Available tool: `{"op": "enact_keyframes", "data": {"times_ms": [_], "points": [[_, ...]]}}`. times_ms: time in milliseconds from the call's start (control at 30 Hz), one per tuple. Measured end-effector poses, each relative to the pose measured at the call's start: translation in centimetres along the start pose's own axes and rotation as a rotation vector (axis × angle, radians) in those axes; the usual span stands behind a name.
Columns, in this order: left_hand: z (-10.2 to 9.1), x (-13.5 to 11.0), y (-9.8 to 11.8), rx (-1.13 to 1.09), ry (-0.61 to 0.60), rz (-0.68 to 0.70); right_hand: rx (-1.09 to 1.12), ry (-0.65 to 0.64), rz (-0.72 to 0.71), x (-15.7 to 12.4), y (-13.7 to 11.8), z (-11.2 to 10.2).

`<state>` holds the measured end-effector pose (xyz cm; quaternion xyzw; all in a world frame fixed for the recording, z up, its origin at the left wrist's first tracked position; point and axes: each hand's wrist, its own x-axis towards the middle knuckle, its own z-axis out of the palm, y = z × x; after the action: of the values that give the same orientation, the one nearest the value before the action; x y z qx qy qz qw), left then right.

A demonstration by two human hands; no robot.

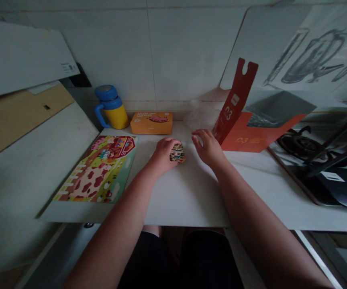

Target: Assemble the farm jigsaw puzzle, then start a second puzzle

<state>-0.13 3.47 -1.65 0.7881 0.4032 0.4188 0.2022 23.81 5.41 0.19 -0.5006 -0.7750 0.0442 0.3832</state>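
My left hand (pixel 163 156) is closed around a stack of puzzle pieces (pixel 177 153), thin cardboard layers with colourful edges, at the middle of the white tabletop (pixel 188 196). Part of the stack is hidden behind my fingers and palm. To the right of it, apart from the stack, my right hand (pixel 207 146) is held above the table with thumb and fingers spread and nothing in them. It is close to the red flap of an orange-red box (pixel 248 136). Left of my left arm lies a flat farm picture (pixel 99 172) with a cow and a barn.
An orange puzzle box (pixel 152 123) stands against the tiled wall beside a blue and yellow mug (pixel 115 112). Crumpled clear plastic (pixel 200 114) lies behind my right hand. A gas stove (pixel 304 146) is at right; leaning boards (pixel 25 116) edge the left.
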Motion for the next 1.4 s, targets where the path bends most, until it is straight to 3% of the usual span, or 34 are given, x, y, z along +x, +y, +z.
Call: {"op": "enact_keyframes", "data": {"times_ms": [67,167,267,333,533,667,767,900,1100,1233,1400], "points": [[-0.1,-0.1,0.0,0.027,-0.058,0.019,-0.053,-0.029,0.017,0.0,-0.2,-0.2],[-0.7,-0.2,0.6,0.021,-0.116,0.037,-0.225,-0.105,0.168,0.1,-0.1,-0.7],[-1.2,-0.1,1.7,-0.041,-0.108,0.044,-0.312,-0.198,0.318,0.3,0.3,-1.1],[-1.5,-0.1,2.2,-0.089,-0.089,0.041,-0.306,-0.210,0.333,0.3,0.6,-1.1],[-1.4,-0.1,2.0,-0.114,-0.018,0.004,-0.203,0.050,0.168,0.0,2.0,0.1],[-1.3,-0.1,1.8,-0.213,0.013,-0.076,-0.102,0.066,0.107,0.1,1.5,0.0],[-1.3,-0.2,2.0,-0.264,0.000,-0.159,0.080,-0.009,0.049,0.1,0.0,-0.6],[-1.1,-0.2,1.6,-0.310,-0.014,-0.188,0.316,-0.253,-0.031,-0.4,-2.0,-1.1],[-0.7,-0.1,0.7,-0.282,-0.024,-0.195,0.328,-0.356,-0.117,-0.8,-2.5,-0.9],[-0.8,0.0,1.6,-0.135,-0.025,-0.149,0.301,-0.277,-0.092,-0.6,-2.1,-0.7],[-0.9,0.1,2.4,-0.042,-0.008,-0.072,0.060,0.019,0.038,-0.5,-1.3,-0.4]]}}
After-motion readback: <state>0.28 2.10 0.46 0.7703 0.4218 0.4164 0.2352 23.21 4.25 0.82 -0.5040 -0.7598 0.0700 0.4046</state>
